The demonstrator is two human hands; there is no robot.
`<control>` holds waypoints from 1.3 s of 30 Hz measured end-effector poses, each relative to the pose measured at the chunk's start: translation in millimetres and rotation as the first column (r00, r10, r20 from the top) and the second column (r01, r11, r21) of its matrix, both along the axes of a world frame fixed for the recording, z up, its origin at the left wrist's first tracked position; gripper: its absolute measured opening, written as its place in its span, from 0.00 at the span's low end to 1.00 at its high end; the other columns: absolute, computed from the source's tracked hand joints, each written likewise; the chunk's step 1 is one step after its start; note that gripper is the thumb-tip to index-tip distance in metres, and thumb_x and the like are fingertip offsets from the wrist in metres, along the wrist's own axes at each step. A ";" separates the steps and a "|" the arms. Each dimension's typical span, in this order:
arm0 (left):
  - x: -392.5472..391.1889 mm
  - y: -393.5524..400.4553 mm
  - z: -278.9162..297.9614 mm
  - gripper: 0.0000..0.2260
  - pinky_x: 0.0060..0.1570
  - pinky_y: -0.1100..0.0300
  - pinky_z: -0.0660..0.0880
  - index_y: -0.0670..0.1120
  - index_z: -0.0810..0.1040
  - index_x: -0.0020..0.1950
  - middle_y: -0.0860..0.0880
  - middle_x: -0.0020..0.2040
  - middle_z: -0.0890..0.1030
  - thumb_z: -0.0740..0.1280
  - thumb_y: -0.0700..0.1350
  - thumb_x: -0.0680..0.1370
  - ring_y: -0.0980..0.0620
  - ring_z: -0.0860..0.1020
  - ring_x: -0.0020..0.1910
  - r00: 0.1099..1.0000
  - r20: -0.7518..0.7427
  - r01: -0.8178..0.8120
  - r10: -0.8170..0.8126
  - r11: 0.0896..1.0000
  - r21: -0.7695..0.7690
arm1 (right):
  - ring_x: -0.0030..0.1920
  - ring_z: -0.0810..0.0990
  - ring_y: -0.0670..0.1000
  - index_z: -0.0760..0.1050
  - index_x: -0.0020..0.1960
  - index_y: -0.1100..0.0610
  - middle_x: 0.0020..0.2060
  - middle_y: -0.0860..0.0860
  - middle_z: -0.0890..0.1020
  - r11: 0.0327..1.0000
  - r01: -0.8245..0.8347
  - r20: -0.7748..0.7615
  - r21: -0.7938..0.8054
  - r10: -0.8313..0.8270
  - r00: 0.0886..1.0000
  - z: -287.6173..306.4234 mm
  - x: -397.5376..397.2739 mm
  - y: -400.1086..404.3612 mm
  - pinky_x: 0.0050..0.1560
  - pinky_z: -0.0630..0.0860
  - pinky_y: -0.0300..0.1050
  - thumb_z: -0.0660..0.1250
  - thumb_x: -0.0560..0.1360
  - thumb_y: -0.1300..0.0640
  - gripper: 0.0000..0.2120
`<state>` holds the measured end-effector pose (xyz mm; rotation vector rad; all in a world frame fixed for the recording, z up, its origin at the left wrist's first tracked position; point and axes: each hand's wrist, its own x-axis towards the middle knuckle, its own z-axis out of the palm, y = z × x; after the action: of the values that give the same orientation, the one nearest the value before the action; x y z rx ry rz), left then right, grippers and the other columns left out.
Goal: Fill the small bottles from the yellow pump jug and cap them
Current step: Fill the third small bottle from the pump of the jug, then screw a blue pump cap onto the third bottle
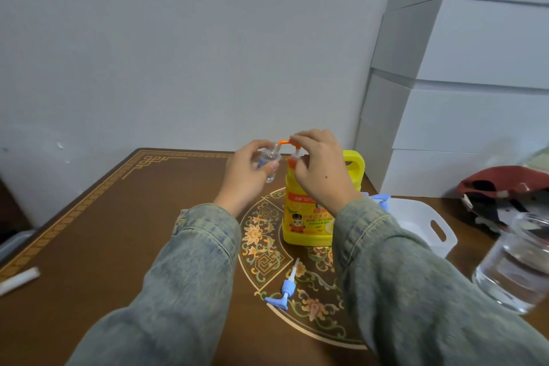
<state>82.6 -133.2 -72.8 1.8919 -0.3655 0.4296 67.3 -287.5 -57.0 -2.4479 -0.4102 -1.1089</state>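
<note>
A yellow pump jug (pixel 300 217) stands in the middle of the brown patterned table (pixel 104 232). Its orange pump head (pixel 285 142) arches to the left. My right hand (pixel 319 163) rests on top of the pump head, fingers curled over it. My left hand (pixel 246 172) holds a small clear bottle (pixel 62 157) tilted with its mouth at the orange spout. A blue and white pump cap (pixel 286 288) lies loose on the table in front of the jug.
A white handled tray (pixel 427 226) sits right of the jug, with blue caps at its far rim. A clear glass jar (pixel 514 264) stands at the right edge, a dark red cap behind it. White boxes are stacked at the back right. A white stick lies at the left edge.
</note>
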 end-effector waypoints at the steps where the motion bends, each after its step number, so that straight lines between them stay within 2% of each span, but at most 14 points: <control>1: -0.7 -1.0 -2.3 0.13 0.50 0.70 0.76 0.55 0.78 0.53 0.54 0.50 0.82 0.72 0.39 0.73 0.63 0.79 0.48 1.000 0.002 0.011 -0.011 0.999 -0.037 | 0.56 0.76 0.56 0.80 0.57 0.60 0.53 0.54 0.82 1.000 -0.006 0.010 0.002 0.006 1.000 -2.6 -1.1 -0.3 0.58 0.73 0.54 0.66 0.68 0.67 0.18; 4: -5.6 -1.9 -8.4 0.17 0.54 0.58 0.78 0.63 0.77 0.48 0.54 0.50 0.82 0.72 0.39 0.73 0.56 0.81 0.51 1.000 0.014 0.026 -0.025 0.992 -0.126 | 0.61 0.74 0.55 0.79 0.58 0.58 0.58 0.53 0.80 1.000 -0.011 0.064 -0.011 0.012 0.998 -11.7 -10.9 0.1 0.62 0.70 0.52 0.64 0.67 0.66 0.20; 7: -15.3 1.1 -11.0 0.17 0.54 0.61 0.78 0.63 0.76 0.49 0.58 0.51 0.81 0.72 0.39 0.74 0.62 0.80 0.52 0.999 0.000 0.040 -0.040 0.985 -0.167 | 0.65 0.71 0.53 0.78 0.58 0.57 0.61 0.51 0.78 1.000 -0.005 0.111 0.001 0.005 0.994 -23.2 -26.9 1.0 0.62 0.64 0.49 0.63 0.65 0.66 0.22; 10: -28.1 7.9 -17.5 0.16 0.52 0.63 0.78 0.56 0.77 0.52 0.56 0.53 0.82 0.72 0.37 0.73 0.61 0.81 0.51 0.997 -0.026 0.068 -0.077 0.967 -0.244 | 0.61 0.74 0.56 0.79 0.57 0.59 0.59 0.53 0.79 0.997 -0.064 0.090 0.031 0.061 0.994 -44.8 -40.4 -4.3 0.58 0.70 0.54 0.62 0.63 0.67 0.23; 12: -38.4 13.4 -25.6 0.15 0.51 0.64 0.78 0.52 0.77 0.55 0.54 0.53 0.82 0.72 0.36 0.73 0.61 0.81 0.52 0.996 -0.049 0.056 -0.070 0.966 -0.253 | 0.58 0.75 0.56 0.79 0.55 0.58 0.56 0.53 0.80 0.996 -0.093 0.010 -0.012 0.093 0.996 -65.8 -50.4 -9.5 0.53 0.72 0.58 0.61 0.63 0.67 0.22; 16: -67.1 23.5 -55.2 0.16 0.47 0.67 0.78 0.50 0.78 0.56 0.56 0.52 0.81 0.73 0.36 0.72 0.66 0.80 0.49 0.993 -0.102 0.032 -0.059 0.968 -0.248 | 0.55 0.75 0.56 0.80 0.54 0.54 0.55 0.49 0.81 0.959 -0.182 -0.249 -0.219 0.126 0.960 -108.7 -71.4 -14.7 0.47 0.69 0.54 0.63 0.62 0.66 0.23; 20: -90.6 29.0 -88.7 0.17 0.42 0.71 0.76 0.46 0.78 0.57 0.54 0.51 0.81 0.72 0.33 0.72 0.69 0.80 0.46 0.982 -0.172 0.029 -0.076 0.966 -0.258 | 0.63 0.69 0.52 0.76 0.63 0.45 0.64 0.41 0.75 0.887 -0.247 -0.462 -0.391 0.044 0.886 -126.5 -86.8 -12.0 0.45 0.55 0.48 0.65 0.65 0.65 0.28; 23: -98.4 31.2 -113.0 0.17 0.41 0.72 0.76 0.45 0.77 0.57 0.49 0.52 0.81 0.72 0.32 0.72 0.68 0.81 0.45 0.965 -0.242 0.036 -0.104 0.962 -0.270 | 0.65 0.66 0.52 0.73 0.65 0.42 0.68 0.39 0.71 0.838 -0.277 -0.502 -0.470 0.004 0.865 -135.2 -96.3 -7.4 0.43 0.50 0.47 0.64 0.69 0.62 0.27; 28: -96.2 35.7 -124.8 0.17 0.45 0.70 0.77 0.52 0.77 0.55 0.48 0.55 0.82 0.72 0.33 0.72 0.63 0.81 0.50 0.956 -0.266 0.054 -0.126 0.963 -0.264 | 0.59 0.71 0.51 0.79 0.56 0.43 0.58 0.39 0.79 0.843 -0.268 -0.448 -0.465 0.037 0.893 -142.1 -101.9 -3.8 0.42 0.47 0.47 0.67 0.70 0.62 0.20; 32: -93.7 37.5 -127.2 0.18 0.51 0.66 0.78 0.55 0.77 0.53 0.49 0.55 0.82 0.72 0.34 0.72 0.56 0.81 0.55 0.957 -0.257 0.067 -0.137 0.962 -0.265 | 0.56 0.72 0.49 0.80 0.52 0.43 0.51 0.39 0.81 0.854 -0.238 -0.416 -0.463 0.029 0.909 -147.8 -101.3 -3.8 0.44 0.50 0.47 0.69 0.71 0.58 0.13; 34: -92.5 38.1 -128.4 0.18 0.54 0.63 0.78 0.54 0.77 0.54 0.50 0.54 0.83 0.73 0.34 0.72 0.55 0.82 0.55 0.959 -0.248 0.072 -0.137 0.964 -0.255 | 0.56 0.73 0.49 0.80 0.51 0.45 0.49 0.39 0.81 0.895 -0.180 -0.394 -0.409 0.005 0.919 -141.5 -99.5 -6.2 0.44 0.51 0.47 0.69 0.72 0.55 0.10; 36: -91.5 38.0 -128.2 0.18 0.55 0.61 0.77 0.55 0.77 0.54 0.50 0.54 0.84 0.73 0.34 0.71 0.55 0.82 0.54 0.960 -0.245 0.073 -0.136 0.965 -0.250 | 0.54 0.73 0.47 0.79 0.52 0.46 0.48 0.40 0.81 0.971 -0.105 -0.398 -0.215 0.010 0.917 -129.4 -98.6 -9.4 0.48 0.58 0.49 0.69 0.74 0.53 0.07; 38: -90.9 37.2 -128.7 0.19 0.54 0.60 0.78 0.54 0.78 0.54 0.50 0.53 0.83 0.73 0.34 0.71 0.54 0.82 0.54 0.957 -0.251 0.075 -0.142 0.962 -0.261 | 0.52 0.77 0.45 0.79 0.53 0.48 0.47 0.40 0.82 0.981 -0.064 -0.410 0.185 0.136 0.902 -113.6 -98.5 -11.2 0.54 0.70 0.53 0.70 0.74 0.51 0.07; 39: -91.2 36.2 -129.1 0.19 0.54 0.59 0.78 0.53 0.78 0.55 0.50 0.53 0.83 0.73 0.33 0.71 0.53 0.82 0.54 0.954 -0.258 0.079 -0.151 0.960 -0.269 | 0.51 0.79 0.45 0.79 0.52 0.49 0.47 0.42 0.83 0.905 -0.074 -0.385 0.419 0.251 0.888 -105.0 -98.6 -10.9 0.56 0.74 0.53 0.71 0.74 0.52 0.07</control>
<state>-8.6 -97.0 -202.0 1.6394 -0.2204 0.1212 -31.3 -298.4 -162.0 -2.1588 -0.2218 -0.4884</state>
